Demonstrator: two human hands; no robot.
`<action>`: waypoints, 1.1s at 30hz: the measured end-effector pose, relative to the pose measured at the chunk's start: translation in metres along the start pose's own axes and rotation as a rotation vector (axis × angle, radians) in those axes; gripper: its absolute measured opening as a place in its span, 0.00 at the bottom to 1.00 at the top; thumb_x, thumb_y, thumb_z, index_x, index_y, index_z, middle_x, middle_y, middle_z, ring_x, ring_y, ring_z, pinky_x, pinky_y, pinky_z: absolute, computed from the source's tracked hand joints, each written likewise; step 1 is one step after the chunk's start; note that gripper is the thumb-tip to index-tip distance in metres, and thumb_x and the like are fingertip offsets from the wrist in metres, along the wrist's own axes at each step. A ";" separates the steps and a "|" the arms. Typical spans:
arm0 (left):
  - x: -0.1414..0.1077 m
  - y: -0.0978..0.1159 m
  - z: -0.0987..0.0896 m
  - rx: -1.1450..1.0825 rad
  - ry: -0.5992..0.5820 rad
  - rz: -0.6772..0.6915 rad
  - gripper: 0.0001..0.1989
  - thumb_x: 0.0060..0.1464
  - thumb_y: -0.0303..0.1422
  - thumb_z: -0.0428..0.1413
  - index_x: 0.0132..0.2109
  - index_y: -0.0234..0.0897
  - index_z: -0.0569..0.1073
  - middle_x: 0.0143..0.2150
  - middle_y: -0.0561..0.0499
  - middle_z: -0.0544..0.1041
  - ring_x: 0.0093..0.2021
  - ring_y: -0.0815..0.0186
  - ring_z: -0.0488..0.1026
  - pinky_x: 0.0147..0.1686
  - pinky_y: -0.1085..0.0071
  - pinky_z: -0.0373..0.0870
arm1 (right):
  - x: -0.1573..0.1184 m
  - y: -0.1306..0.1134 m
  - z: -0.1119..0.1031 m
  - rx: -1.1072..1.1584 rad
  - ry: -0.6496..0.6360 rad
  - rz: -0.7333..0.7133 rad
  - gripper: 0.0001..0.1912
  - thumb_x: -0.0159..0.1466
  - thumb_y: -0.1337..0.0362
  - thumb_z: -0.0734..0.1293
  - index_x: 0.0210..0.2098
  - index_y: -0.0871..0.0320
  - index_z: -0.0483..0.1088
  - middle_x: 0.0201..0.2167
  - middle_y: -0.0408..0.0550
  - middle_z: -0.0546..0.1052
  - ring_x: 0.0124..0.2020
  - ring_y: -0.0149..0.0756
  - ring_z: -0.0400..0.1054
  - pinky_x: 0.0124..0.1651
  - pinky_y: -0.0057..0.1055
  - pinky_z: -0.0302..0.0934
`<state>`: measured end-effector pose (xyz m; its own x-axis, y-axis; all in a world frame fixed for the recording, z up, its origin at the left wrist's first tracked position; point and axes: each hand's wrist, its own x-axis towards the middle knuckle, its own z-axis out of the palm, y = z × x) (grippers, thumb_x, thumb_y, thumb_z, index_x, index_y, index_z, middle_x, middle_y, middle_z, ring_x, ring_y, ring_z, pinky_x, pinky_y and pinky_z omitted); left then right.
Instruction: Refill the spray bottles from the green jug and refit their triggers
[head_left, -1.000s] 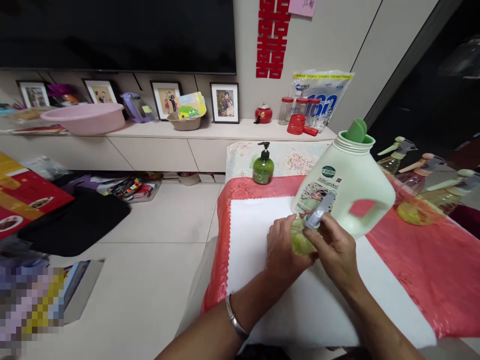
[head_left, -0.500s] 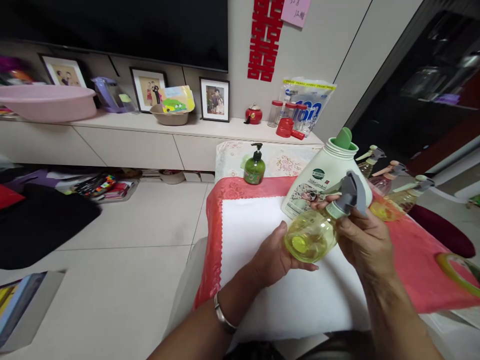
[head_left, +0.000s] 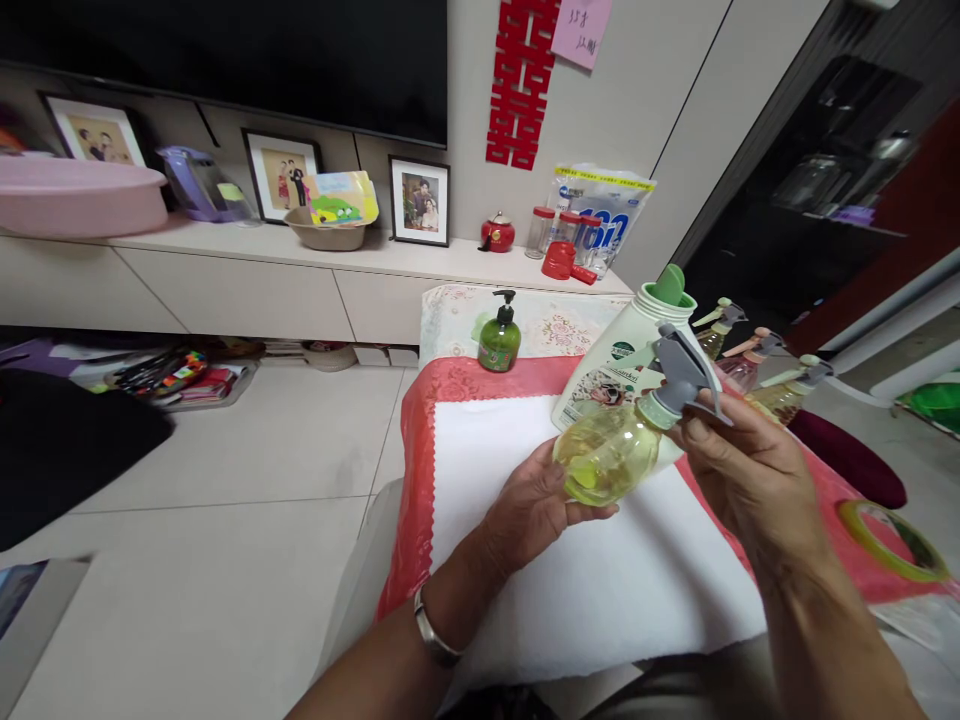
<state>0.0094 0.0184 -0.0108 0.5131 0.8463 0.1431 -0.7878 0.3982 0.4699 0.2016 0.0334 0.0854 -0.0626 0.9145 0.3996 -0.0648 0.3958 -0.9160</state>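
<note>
Head cam (the only view): both hands are working one bottle [head_left: 604, 458], holding it tilted above the white cloth [head_left: 487, 470]. Left hand [head_left: 529, 510] is cupping the base, fingers running underneath; right hand [head_left: 750, 465] is gripping the neck end by the grey trigger head [head_left: 679, 370]. Hands are sitting apart from each other, both clamped on the bottle, its base dipping toward the left one.

Step in hand, my read: steadying the bottle with its head seated (can't tell how tight the thread is). Any move from here is calling for firm support under the base and a light touch near the trigger, since a squeeze could be spraying. Smooth walls might be slipping.

Materials: body is looking like clear yellow-tinted plastic, rounded, narrowing to a pale collar. Cloth is lying matte and soft, scalloped along its left edge, over a glossy, wrinkled red cover [head_left: 412, 470].

Just beyond the hands, a jug [head_left: 622, 345] is standing, pale green and opaque, a darker green spout [head_left: 670, 285] rising from its mouth. Beyond the left hand, a green pump bottle [head_left: 499, 345] is standing. Past the right hand, more sprayers [head_left: 787, 398] are standing, and a tape roll [head_left: 851, 522] is lying flat.
</note>
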 end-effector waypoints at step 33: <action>0.001 -0.002 0.008 0.147 0.126 -0.004 0.38 0.38 0.29 0.74 0.57 0.43 0.71 0.63 0.44 0.71 0.62 0.45 0.68 0.46 0.62 0.72 | 0.022 -0.070 -0.021 -0.699 -0.138 -0.008 0.20 0.59 0.48 0.75 0.40 0.59 0.78 0.39 0.46 0.75 0.36 0.27 0.71 0.38 0.15 0.70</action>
<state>0.0141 0.0152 -0.0049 0.4624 0.8860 0.0348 -0.7228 0.3539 0.5935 0.2256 0.0277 0.1580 -0.1933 0.9110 0.3644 0.5849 0.4051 -0.7026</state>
